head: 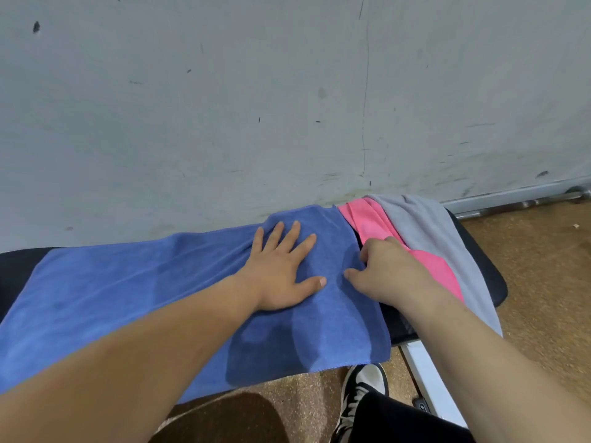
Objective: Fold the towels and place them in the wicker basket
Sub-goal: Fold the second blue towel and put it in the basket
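Blue towel (128, 298) lies spread out on the black bench (486, 270), both my hands on it.
My left grip (281, 270) lies flat on it, fingers apart and straight. My right grip (383, 270), at 3 o'clock from the left, is clamped on the towel's right edge. A pink towel (367, 219) and grey towel (422, 225) lie at 1 o'clock.
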A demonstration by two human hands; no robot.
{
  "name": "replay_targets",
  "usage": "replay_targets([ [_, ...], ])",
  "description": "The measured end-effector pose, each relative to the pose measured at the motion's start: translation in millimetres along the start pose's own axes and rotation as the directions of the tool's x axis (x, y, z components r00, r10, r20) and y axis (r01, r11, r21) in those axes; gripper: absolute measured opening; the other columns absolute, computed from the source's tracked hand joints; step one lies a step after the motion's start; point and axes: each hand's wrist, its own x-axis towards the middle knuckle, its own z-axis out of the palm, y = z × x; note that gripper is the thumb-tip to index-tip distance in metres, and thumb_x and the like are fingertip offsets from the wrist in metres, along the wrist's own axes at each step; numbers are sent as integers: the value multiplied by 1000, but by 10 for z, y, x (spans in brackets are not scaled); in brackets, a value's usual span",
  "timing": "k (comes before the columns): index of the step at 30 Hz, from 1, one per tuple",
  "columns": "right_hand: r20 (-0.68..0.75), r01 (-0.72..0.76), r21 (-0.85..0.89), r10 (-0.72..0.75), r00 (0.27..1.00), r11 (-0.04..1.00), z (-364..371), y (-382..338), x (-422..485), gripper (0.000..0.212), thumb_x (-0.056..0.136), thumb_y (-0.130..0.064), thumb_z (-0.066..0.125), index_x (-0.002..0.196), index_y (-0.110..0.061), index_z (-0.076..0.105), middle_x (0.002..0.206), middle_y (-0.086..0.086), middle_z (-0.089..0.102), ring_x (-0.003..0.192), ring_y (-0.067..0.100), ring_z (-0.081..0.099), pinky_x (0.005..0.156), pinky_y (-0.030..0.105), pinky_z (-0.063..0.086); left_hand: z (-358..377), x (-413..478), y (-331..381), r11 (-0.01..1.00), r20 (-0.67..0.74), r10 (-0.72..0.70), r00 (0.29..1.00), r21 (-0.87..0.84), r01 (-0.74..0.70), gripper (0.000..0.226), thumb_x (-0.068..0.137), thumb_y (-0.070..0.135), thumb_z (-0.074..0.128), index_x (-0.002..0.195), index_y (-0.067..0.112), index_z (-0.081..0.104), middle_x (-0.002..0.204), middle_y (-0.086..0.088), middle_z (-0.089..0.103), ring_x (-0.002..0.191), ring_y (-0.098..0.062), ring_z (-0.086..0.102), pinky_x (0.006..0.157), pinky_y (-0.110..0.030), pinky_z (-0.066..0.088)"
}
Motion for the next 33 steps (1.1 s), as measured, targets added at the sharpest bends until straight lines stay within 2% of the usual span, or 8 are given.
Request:
replay_targets([
  [6,-1,-13,11,13,1000,1000,-53,12,5,47,83,-40,78,115,-16,54,124,4,41,88,26,61,83,40,55,-73,216,19,1000,78,-7,997,-24,8,102,76,93,36,156,52,-13,168,6,-26,153,-27,-28,120,-62,-17],
  [10,64,-20,-30,22,998,999,-75,25,-5,31,82,-36,76,86,-17,53,79,1,60,61,20,59,62,34,56,-102,211,14,999,72,-8,997,-34,10,105,72,95,35,156,52,-9,169,7,-22,155,-27,-23,120,-64,-14],
  [16,64,-60,-33,62,996,998,-83,147,-86,24,87,-26,71,81,-14,52,66,5,60,54,21,58,59,35,57,-109,-9,296,981,-159,187,969,-16,-192,66,96,60,50,153,28,40,171,-6,9,156,-27,15,125,-49,16],
  [20,55,-19,-30,21,998,999,10,167,-134,22,89,-24,66,75,-15,51,67,3,54,61,24,56,61,32,52,-74,-97,449,963,-175,136,975,-209,-172,50,97,43,58,143,23,54,167,-6,25,150,-25,31,120,-44,31],
  [23,1,125,28,-125,992,992,25,128,-214,20,87,-24,63,72,-16,53,68,0,57,70,25,59,61,32,49,-161,-31,460,927,-316,72,946,-330,-180,22,98,29,57,113,17,69,130,-3,61,120,-21,56,103,-42,46],
  [25,-75,217,127,-209,975,968,8,82,-301,12,86,-23,63,79,-15,57,73,-1,62,74,23,62,66,36,51,-300,81,480,896,-365,-1,931,-414,-161,15,98,25,57,87,20,66,90,5,62,85,-12,57,83,-40,50],
  [30,-132,361,271,-337,932,893,48,-36,-381,12,84,-11,63,78,-18,54,70,-6,57,64,11,55,62,30,48,-566,388,583,845,-160,-151,975,-532,44,39,82,48,76,104,19,63,101,4,63,93,-15,60,88,-35,51],
  [33,-91,318,271,-305,948,909,62,-3,-338,23,84,-12,68,85,-25,49,72,-11,51,60,1,47,53,18,35,-543,467,637,945,-8,-145,989,-298,137,48,78,38,74,119,19,57,116,0,52,104,-22,59,95,-42,53],
])
